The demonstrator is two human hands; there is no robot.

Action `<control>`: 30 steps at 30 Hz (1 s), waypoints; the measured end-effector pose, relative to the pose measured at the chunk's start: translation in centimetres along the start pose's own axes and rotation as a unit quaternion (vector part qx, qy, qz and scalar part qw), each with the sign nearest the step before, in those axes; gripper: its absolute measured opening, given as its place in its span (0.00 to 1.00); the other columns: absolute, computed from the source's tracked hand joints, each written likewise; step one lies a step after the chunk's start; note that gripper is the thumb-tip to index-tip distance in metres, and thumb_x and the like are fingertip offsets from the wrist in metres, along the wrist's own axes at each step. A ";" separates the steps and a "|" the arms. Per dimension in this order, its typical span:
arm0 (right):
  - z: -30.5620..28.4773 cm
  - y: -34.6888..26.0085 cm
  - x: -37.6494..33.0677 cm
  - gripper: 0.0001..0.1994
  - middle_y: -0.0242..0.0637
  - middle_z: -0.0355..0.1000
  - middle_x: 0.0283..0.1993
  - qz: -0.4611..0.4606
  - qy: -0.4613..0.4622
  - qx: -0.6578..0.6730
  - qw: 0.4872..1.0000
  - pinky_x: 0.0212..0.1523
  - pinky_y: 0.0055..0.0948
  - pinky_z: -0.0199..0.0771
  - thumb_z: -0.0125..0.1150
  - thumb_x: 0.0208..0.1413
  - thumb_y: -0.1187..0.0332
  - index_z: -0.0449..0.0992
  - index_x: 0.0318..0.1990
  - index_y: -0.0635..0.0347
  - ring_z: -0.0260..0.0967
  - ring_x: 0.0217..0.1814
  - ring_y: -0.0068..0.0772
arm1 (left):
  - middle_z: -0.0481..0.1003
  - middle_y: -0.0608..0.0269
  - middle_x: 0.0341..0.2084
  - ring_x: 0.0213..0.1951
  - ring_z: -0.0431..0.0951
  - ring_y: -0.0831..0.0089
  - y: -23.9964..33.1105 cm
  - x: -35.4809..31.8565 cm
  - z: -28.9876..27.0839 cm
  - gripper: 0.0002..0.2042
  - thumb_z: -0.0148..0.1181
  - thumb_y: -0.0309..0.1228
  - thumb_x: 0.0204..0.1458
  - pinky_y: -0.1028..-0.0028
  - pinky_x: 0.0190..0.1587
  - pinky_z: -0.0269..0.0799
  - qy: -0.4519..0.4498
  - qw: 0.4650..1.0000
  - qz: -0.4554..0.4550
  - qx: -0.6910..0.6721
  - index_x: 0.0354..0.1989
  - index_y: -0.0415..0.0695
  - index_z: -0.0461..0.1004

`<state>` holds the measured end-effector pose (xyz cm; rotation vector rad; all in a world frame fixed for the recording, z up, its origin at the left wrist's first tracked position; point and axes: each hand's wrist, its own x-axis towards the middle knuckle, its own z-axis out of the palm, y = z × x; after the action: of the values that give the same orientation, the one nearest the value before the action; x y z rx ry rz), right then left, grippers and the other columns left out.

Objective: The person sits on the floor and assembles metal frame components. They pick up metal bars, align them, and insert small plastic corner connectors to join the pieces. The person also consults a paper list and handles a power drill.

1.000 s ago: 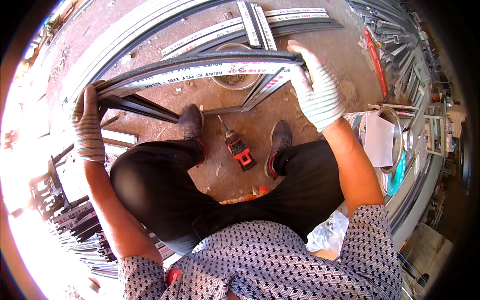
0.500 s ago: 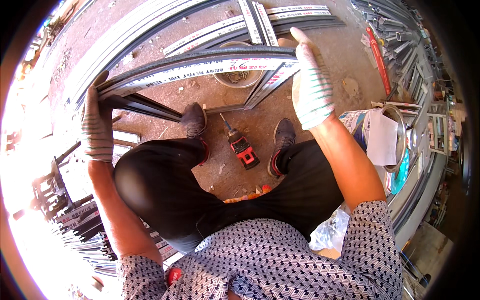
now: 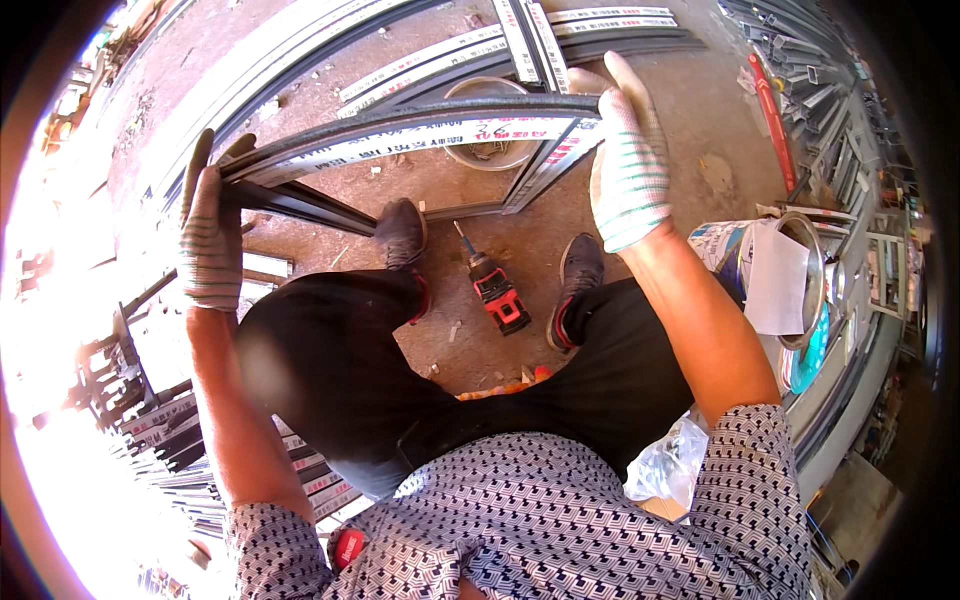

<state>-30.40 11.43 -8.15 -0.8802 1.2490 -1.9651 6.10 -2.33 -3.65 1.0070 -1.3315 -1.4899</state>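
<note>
I see the metal frame (image 3: pixel 430 134) ahead of the knees, top bar spanning hand to hand. Right hand (image 3: pixel 632 175) at its right end, fingers extended, thumb spread. Left hand (image 3: pixel 212 235) at the left corner; can't tell if it's clamped. Drill (image 3: pixel 497 295) on floor between shoes (image 3: pixel 402 238); bowl (image 3: pixel 485 88) beyond the bar.
</note>
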 end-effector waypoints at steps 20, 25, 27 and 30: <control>0.6 2.6 0.9 0.11 0.25 0.71 0.41 0.085 0.086 0.037 0.992 0.48 0.28 0.70 0.56 0.69 0.58 0.76 0.45 0.57 0.65 0.42 0.20 | 0.78 0.62 0.47 0.49 0.73 0.72 -4.8 2.2 -3.6 0.20 0.54 0.45 0.67 0.72 0.61 0.65 0.030 0.996 0.006 0.079 0.53 0.40 0.77; -0.1 3.5 1.7 0.12 0.24 0.71 0.40 0.080 0.088 0.055 0.991 0.47 0.28 0.70 0.56 0.69 0.58 0.76 0.45 0.57 0.65 0.41 0.20 | 0.78 0.64 0.46 0.47 0.72 0.74 -3.4 2.0 -0.8 0.20 0.54 0.46 0.67 0.72 0.59 0.65 0.105 0.993 -0.042 -0.034 0.52 0.41 0.77; 0.4 3.3 1.8 0.13 0.26 0.73 0.42 0.095 0.086 0.054 0.990 0.49 0.28 0.71 0.55 0.70 0.58 0.76 0.47 0.57 0.67 0.43 0.22 | 0.78 0.64 0.45 0.47 0.74 0.73 -2.8 1.6 -0.4 0.18 0.56 0.45 0.66 0.71 0.59 0.65 0.078 0.995 -0.015 -0.062 0.51 0.42 0.78; -1.6 5.1 3.8 0.23 0.35 0.75 0.54 0.116 0.056 0.094 0.987 0.61 0.35 0.68 0.53 0.69 0.50 0.73 0.56 0.61 0.72 0.54 0.29 | 0.79 0.64 0.44 0.47 0.75 0.73 -2.6 2.0 0.6 0.18 0.53 0.44 0.67 0.71 0.58 0.67 0.084 0.995 -0.009 -0.047 0.51 0.43 0.78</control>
<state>-33.05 7.44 -12.61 -0.5131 1.1475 -1.9262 4.75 -3.95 -6.26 1.0603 -1.1258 -1.4346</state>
